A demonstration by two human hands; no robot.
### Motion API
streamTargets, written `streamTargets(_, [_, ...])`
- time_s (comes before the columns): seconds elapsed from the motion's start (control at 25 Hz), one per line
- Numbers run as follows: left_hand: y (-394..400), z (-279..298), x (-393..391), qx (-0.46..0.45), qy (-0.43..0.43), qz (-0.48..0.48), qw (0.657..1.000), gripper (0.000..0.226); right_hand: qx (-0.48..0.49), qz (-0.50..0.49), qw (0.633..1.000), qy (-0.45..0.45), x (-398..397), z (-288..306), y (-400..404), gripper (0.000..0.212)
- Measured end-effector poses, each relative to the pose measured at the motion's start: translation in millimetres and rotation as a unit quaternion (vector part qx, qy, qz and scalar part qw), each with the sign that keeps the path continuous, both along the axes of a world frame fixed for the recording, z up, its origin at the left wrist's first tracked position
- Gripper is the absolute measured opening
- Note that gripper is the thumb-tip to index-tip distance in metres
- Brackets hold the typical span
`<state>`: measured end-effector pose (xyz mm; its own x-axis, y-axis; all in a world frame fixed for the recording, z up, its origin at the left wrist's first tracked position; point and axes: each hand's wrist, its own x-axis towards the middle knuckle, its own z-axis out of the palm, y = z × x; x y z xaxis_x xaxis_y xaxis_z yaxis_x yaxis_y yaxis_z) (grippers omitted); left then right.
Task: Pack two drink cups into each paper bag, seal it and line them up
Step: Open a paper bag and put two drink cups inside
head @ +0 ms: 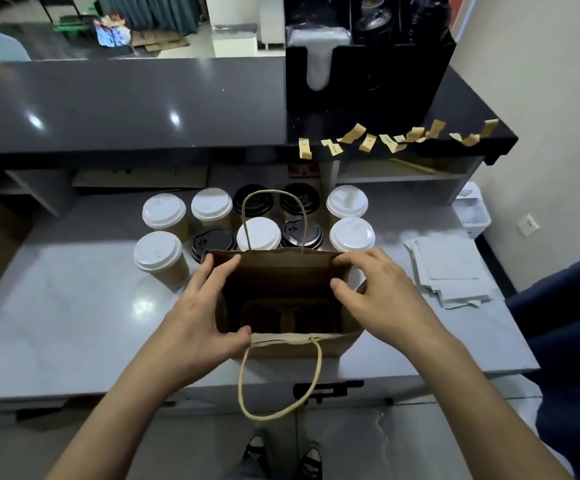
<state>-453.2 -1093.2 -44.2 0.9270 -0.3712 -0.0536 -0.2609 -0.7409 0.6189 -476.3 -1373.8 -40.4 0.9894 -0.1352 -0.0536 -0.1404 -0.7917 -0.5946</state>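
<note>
From the head view, a brown paper bag (283, 303) stands open and empty on the grey counter (73, 306). The left hand (198, 317) pinches the bag's left rim, thumb inside; the right hand (382, 299) grips its right rim. Ten lidded drink cups (259, 233) stand in two rows just behind the bag, and tape strips (368, 142) hang from the dark shelf beyond it

You can read no text here: the marks on the tags (368, 142) and lids (301, 233) are too blurred.
</note>
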Motion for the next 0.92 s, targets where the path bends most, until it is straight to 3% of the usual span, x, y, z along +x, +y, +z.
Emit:
streamTargets(0.24, [-4.0, 0.6, -1.2, 0.008, 0.006, 0.017, 1.0, 0.101, 0.044, -0.003, 0.996, -0.08, 7.4, 5.1, -2.9, 0.011])
streamTargets(0.4, [-5.7, 3.0, -0.7, 0.007, 0.01, 0.024, 1.0, 0.102, 0.096, -0.05, 0.982, -0.155, 20.1, 11.3, -8.4, 0.013])
streamTargets(0.52, [-6.0, 4.5, -1.3, 0.001, 0.011, 0.023, 1.0, 0.102, 0.059, -0.096, 0.983, -0.142, 39.2, -0.3, -20.4, 0.007])
streamTargets(0.68, [-5.9, 6.6, -2.8, 0.005, 0.009, 0.026, 1.0, 0.101, -0.109, -0.135, 0.985, -0.017, 75.8, -33.8, -25.1, 0.059])
streamTargets(0.8, [-5.0, 7.7, -3.8, 0.014, 0.009, 0.029, 0.999, 0.1, -0.128, -0.148, 0.98, 0.036, 96.8, -55.8, -23.6, 0.089])
streamTargets(0.92, [-3.8, 6.6, -5.4, 0.013, 0.003, 0.03, 0.999, 0.098, -0.121, -0.166, 0.977, 0.05, 109.9, -72.0, -26.8, 0.105])
